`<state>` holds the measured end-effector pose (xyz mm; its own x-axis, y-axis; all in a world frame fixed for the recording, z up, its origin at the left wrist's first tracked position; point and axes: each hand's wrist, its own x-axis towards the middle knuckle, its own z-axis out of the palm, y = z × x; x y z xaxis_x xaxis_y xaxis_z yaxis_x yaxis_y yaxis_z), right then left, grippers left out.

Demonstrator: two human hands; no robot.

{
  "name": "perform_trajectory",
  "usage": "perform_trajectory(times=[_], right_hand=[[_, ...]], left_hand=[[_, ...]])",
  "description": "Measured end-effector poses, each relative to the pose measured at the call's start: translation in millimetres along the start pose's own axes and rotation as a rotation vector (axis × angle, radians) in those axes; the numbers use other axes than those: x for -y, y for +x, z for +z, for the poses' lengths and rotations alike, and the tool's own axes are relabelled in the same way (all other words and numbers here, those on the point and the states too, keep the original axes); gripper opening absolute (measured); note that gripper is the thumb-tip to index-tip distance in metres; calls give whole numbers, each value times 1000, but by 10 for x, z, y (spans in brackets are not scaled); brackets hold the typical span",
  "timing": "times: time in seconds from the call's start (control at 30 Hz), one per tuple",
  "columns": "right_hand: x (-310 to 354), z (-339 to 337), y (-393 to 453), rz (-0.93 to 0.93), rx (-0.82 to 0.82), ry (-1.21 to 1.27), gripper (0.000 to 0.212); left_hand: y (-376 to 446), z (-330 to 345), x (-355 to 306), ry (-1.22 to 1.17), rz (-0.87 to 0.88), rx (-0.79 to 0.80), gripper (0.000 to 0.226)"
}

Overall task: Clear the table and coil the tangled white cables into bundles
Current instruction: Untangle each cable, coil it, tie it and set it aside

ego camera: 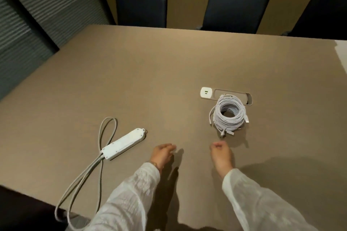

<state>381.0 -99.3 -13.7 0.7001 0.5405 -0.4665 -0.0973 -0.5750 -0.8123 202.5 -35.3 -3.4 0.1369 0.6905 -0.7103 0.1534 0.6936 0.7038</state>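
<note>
Head view: both hands hover, empty

Left hand [163,153] and right hand [221,153] hang over the table [131,80], fingers loosely curled, holding nothing. White cable bundle [228,113] lies coiled beyond the right hand, beside the table socket [206,92]. Power strip [124,143] lies left.
</note>
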Motion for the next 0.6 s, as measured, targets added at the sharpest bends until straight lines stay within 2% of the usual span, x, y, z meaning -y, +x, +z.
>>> perform_trajectory(times=[0.1,0.27,0.33,0.5,0.6], right_hand=[[-126,377,-352,27,204,-16,16],[-318,897,-890,125,488,-114,14],[-442,1096,-1076,133,577,-180,6],[-602,1471,-1494,137,714,-280,5],[-648,1625,-1674,145,751,-304,5]], left_hand=[[-215,-542,273,91,51,-189,9],[-498,-1418,781,229,81,-443,16],[-627,-1759,953,294,82,-550,13],[-806,-2461,1265,419,34,-832,47],[-800,-2800,1383,386,-9,-816,73]])
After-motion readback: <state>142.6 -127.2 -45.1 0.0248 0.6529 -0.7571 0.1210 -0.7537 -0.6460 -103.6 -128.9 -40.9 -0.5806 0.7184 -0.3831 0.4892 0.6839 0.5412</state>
